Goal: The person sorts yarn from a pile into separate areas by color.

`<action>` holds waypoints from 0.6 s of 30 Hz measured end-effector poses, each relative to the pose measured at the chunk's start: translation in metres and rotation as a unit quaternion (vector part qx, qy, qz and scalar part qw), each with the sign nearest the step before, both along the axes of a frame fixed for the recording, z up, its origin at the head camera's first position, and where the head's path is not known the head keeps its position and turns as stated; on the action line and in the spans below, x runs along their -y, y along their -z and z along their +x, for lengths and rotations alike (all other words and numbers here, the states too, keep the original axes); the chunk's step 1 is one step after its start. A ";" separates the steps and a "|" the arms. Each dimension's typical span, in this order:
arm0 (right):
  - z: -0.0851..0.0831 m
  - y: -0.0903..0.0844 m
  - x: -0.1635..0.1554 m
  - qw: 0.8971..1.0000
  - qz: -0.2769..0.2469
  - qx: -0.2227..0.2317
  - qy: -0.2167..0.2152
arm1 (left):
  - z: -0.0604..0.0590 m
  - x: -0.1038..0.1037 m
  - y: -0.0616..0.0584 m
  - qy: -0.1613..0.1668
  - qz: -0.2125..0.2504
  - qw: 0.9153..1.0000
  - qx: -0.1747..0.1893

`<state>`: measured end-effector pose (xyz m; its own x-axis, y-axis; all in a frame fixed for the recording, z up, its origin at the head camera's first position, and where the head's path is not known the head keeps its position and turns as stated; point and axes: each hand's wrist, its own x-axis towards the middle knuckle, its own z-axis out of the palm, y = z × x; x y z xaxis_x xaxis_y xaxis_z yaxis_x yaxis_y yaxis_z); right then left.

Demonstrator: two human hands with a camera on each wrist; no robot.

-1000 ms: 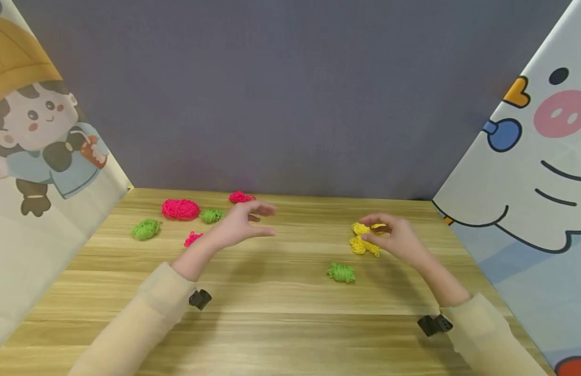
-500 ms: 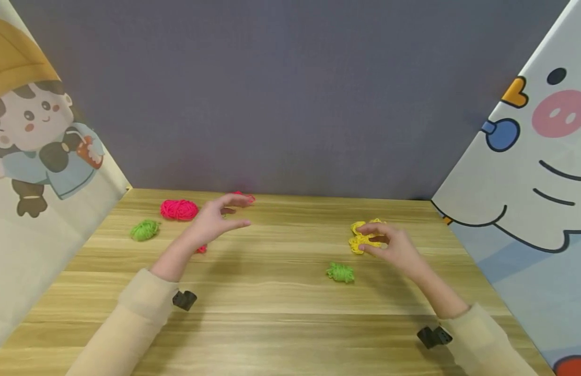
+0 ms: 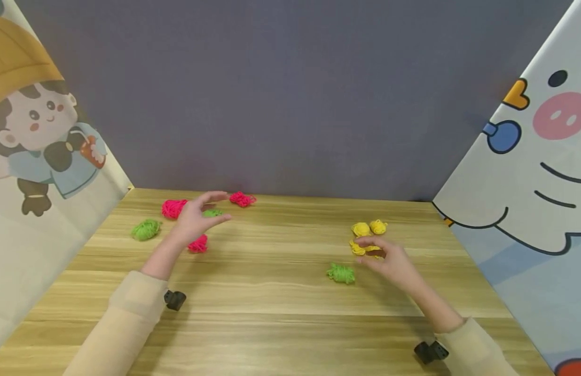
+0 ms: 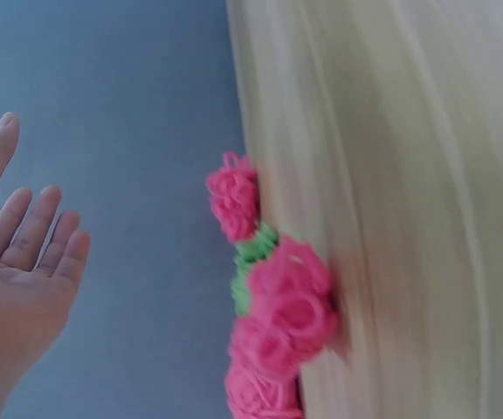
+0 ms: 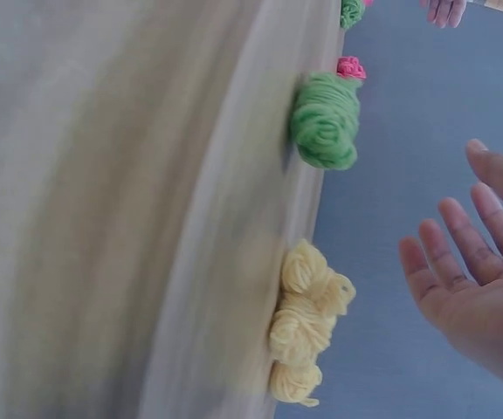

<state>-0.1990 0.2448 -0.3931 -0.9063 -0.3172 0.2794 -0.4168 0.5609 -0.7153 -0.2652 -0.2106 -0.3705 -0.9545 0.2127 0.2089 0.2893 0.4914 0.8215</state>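
The left hand (image 3: pixel 194 219) hovered with fingers (image 3: pixel 215 197) released, holding nothing, above the pink yarn bundles (image 3: pixel 198 244) at ten o'clock on the table (image 3: pixel 271 292). The right hand (image 3: pixel 389 261), also released, hung just beside the yellow yarn bundles (image 3: pixel 368 228) at two o'clock, a green bundle (image 3: pixel 341 273) nearby.

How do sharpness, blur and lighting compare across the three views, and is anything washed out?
Head view: evenly lit and sharp, with soft shadows under both hands on the table. Left wrist view: the pink yarn bundles and the wood grain are smeared by blur, while the left hand is clearer. Right wrist view: the tabletop is blurred, and the yellow yarn bundles look pale and washed out.
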 end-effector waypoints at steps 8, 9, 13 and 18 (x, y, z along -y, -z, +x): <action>0.001 0.013 0.003 1.000 0.003 0.020 -0.012 | -0.009 0.017 0.011 -0.035 -0.044 0.998 -0.016; 0.001 0.013 0.004 1.000 0.007 0.024 -0.010 | -0.010 0.018 0.012 -0.037 -0.053 0.998 -0.017; 0.001 0.014 0.007 0.999 0.020 0.043 -0.015 | -0.013 0.023 0.016 -0.040 -0.077 0.996 -0.031; -0.001 0.018 0.007 0.997 0.033 0.055 -0.034 | -0.018 0.028 0.021 -0.037 -0.110 0.992 -0.040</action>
<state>-0.1998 0.2379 -0.4116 -0.9062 -0.3929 0.1564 -0.3768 0.5822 -0.7205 -0.2831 -0.2389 -0.3918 -0.9511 0.1923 0.2417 0.3068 0.6785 0.6674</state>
